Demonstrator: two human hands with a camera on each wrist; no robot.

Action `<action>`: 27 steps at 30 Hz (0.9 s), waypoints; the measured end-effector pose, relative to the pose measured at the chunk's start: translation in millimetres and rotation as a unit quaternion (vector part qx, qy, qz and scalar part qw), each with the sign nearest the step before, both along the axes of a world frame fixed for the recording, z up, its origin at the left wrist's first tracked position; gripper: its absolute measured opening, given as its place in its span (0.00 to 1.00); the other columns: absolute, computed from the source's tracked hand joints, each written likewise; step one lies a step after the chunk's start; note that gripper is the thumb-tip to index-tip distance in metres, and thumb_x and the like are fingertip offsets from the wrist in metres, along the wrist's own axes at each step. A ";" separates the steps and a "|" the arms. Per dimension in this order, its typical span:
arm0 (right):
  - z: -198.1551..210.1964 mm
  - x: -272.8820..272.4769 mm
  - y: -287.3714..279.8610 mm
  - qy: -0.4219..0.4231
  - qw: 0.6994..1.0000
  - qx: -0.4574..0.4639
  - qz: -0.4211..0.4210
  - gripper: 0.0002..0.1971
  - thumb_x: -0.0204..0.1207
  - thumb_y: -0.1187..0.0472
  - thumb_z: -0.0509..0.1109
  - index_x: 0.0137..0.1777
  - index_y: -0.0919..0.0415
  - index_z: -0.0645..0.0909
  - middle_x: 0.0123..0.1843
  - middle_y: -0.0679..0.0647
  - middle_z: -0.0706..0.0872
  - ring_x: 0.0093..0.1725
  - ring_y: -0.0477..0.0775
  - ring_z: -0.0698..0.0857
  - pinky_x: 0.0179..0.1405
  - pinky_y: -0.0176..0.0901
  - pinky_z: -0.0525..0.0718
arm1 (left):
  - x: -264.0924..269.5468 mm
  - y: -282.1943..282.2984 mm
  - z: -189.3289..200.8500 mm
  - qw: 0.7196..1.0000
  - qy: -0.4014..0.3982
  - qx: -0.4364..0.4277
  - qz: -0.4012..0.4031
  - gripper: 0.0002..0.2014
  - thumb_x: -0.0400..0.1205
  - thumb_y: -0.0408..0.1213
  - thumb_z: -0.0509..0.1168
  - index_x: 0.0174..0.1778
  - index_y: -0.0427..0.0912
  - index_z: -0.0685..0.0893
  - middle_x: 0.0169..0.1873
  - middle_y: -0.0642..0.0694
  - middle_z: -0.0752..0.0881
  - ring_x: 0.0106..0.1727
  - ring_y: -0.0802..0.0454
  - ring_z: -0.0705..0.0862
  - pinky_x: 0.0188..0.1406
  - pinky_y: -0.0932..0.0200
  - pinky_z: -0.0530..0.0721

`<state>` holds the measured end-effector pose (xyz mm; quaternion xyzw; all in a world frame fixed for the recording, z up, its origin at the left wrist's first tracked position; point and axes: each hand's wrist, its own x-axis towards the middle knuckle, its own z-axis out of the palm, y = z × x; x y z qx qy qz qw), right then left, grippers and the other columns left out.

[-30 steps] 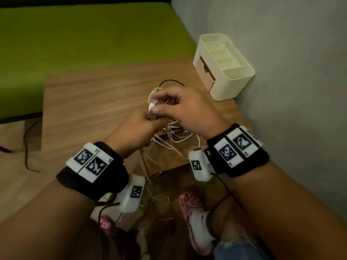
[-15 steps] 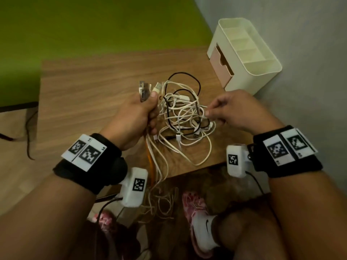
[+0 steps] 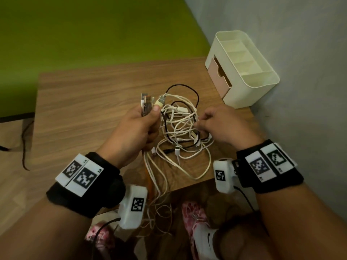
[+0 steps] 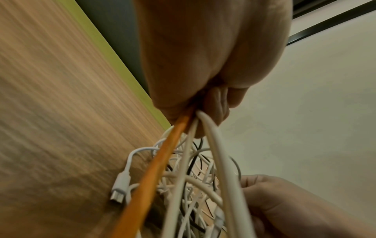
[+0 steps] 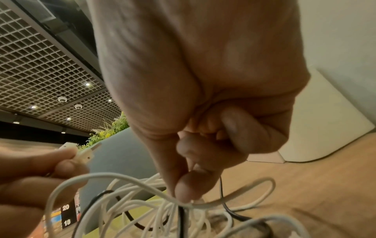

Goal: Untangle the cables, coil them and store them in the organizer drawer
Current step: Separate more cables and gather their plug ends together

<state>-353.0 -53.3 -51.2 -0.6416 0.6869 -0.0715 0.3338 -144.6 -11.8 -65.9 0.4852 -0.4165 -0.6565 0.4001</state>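
Note:
A tangle of white, black and orange cables [image 3: 180,132] lies on the wooden table [image 3: 84,109], with loops hanging over the near edge. My left hand [image 3: 139,124] grips a bunch of cable plugs [image 3: 148,104] upright in a fist; an orange cable [image 4: 154,173] and white cables run down out of that fist. My right hand [image 3: 216,122] pinches a white cable [image 5: 183,202] at the tangle's right side between thumb and fingertips. The cream organizer [image 3: 242,66] with its pink drawer [image 3: 218,77] slightly out stands at the table's far right corner.
A grey wall [image 3: 300,72] runs close along the right of the table. A green surface [image 3: 75,30] lies beyond the far edge. Below the near edge are my knees and pink-and-white shoes [image 3: 197,222]. A dark cord [image 3: 24,147] hangs off the table's left side.
My hands have separated: the left lifted the plug bunch up and left, the right moved to the tangle's right side and took a white strand. The tangle now lies spread between them.

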 end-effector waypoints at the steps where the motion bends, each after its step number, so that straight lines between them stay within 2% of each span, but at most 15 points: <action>1: 2.0 0.3 0.0 -0.012 1.000 -0.018 -0.010 0.08 0.77 0.52 0.75 0.38 0.52 0.86 0.35 0.46 0.89 0.36 0.42 0.84 0.32 0.39 0.74 | 0.6 0.1 0.5 1.000 -0.003 -0.002 0.001 0.17 0.91 0.43 0.53 0.34 0.49 0.65 0.27 0.47 0.57 0.23 0.55 0.55 0.23 0.57 0.49; 4: 6.7 0.9 1.0 -0.062 0.995 -0.066 -0.034 0.08 0.77 0.53 0.76 0.38 0.52 0.87 0.31 0.45 0.90 0.26 0.38 0.85 0.29 0.36 0.77 | 1.3 0.3 1.3 1.000 -0.007 -0.002 0.006 0.17 0.91 0.43 0.52 0.34 0.49 0.65 0.27 0.47 0.57 0.23 0.55 0.54 0.23 0.56 0.49; 6: 8.6 2.8 2.3 -0.107 0.989 -0.096 -0.044 0.05 0.77 0.55 0.76 0.40 0.52 0.88 0.31 0.46 0.90 0.25 0.40 0.86 0.27 0.35 0.82 | 0.6 -0.2 0.7 1.000 -0.002 -0.001 0.014 0.17 0.91 0.42 0.53 0.34 0.49 0.65 0.27 0.48 0.58 0.23 0.56 0.55 0.22 0.60 0.50; 9: 9.2 5.5 3.5 -0.175 0.972 -0.143 -0.057 0.03 0.77 0.58 0.76 0.42 0.52 0.89 0.32 0.48 0.91 0.29 0.45 0.90 0.31 0.38 0.86 | -0.2 -1.0 -0.5 0.999 0.017 -0.004 0.029 0.17 0.91 0.41 0.54 0.33 0.49 0.64 0.25 0.50 0.59 0.21 0.57 0.55 0.19 0.65 0.54; 12: 6.8 5.4 3.3 -0.203 0.961 -0.176 -0.059 0.01 0.75 0.58 0.78 0.45 0.51 0.90 0.35 0.48 0.92 0.36 0.43 0.91 0.35 0.41 0.86 | 1.5 -2.0 -0.5 0.998 0.050 0.003 0.033 0.15 0.89 0.40 0.56 0.35 0.48 0.66 0.25 0.51 0.60 0.21 0.58 0.56 0.17 0.66 0.56; 14: 5.3 4.9 2.4 -0.217 0.955 -0.193 -0.061 0.04 0.73 0.58 0.80 0.46 0.50 0.91 0.37 0.47 0.92 0.39 0.44 0.91 0.40 0.43 0.88 | 3.9 -2.7 0.9 0.993 0.103 0.032 0.038 0.10 0.84 0.39 0.59 0.37 0.48 0.69 0.25 0.51 0.61 0.21 0.58 0.57 0.18 0.65 0.55; 16: 6.5 5.2 3.0 -0.242 0.948 -0.198 -0.064 0.05 0.71 0.59 0.80 0.46 0.49 0.91 0.39 0.46 0.91 0.40 0.43 0.90 0.42 0.40 0.87 | 5.3 -3.4 3.2 0.982 0.175 0.060 0.032 0.04 0.75 0.41 0.59 0.40 0.45 0.73 0.27 0.51 0.61 0.22 0.58 0.57 0.20 0.62 0.55; 18: 7.6 5.9 3.1 -0.266 0.939 -0.204 -0.073 0.05 0.73 0.60 0.79 0.46 0.49 0.90 0.41 0.46 0.91 0.42 0.44 0.90 0.44 0.39 0.88 | 6.1 -3.2 3.5 0.974 0.216 0.067 0.016 0.12 0.72 0.43 0.55 0.45 0.41 0.75 0.29 0.49 0.62 0.24 0.56 0.60 0.25 0.60 0.59; 21: 9.5 9.1 2.7 -0.303 0.917 -0.242 -0.093 0.09 0.74 0.64 0.78 0.44 0.46 0.87 0.42 0.48 0.91 0.44 0.50 0.91 0.47 0.48 0.90 | 6.7 -4.9 3.2 0.971 0.229 0.074 0.009 0.15 0.78 0.41 0.50 0.50 0.37 0.77 0.30 0.48 0.65 0.27 0.55 0.63 0.27 0.60 0.65; 23: 9.6 12.9 3.5 -0.344 0.897 -0.257 -0.104 0.12 0.74 0.68 0.77 0.47 0.49 0.83 0.43 0.52 0.89 0.44 0.55 0.91 0.48 0.51 0.91 | 6.9 -7.0 2.9 0.972 0.219 0.079 0.013 0.16 0.84 0.40 0.48 0.52 0.37 0.79 0.30 0.49 0.67 0.27 0.56 0.66 0.27 0.62 0.68; 25: 9.3 17.6 5.1 -0.376 0.884 -0.258 -0.103 0.15 0.72 0.69 0.78 0.50 0.50 0.79 0.45 0.55 0.88 0.46 0.58 0.90 0.49 0.51 0.90 | 8.1 -8.1 2.3 0.975 0.205 0.079 0.020 0.16 0.88 0.41 0.48 0.52 0.37 0.79 0.30 0.49 0.69 0.28 0.57 0.67 0.28 0.63 0.69; 27: 9.9 23.3 8.3 -0.388 0.885 -0.245 -0.084 0.16 0.73 0.69 0.78 0.53 0.51 0.79 0.43 0.52 0.88 0.46 0.54 0.90 0.50 0.48 0.90 | 8.9 -8.2 2.7 0.978 0.190 0.078 0.026 0.16 0.90 0.42 0.49 0.52 0.38 0.80 0.31 0.50 0.70 0.29 0.58 0.69 0.28 0.64 0.70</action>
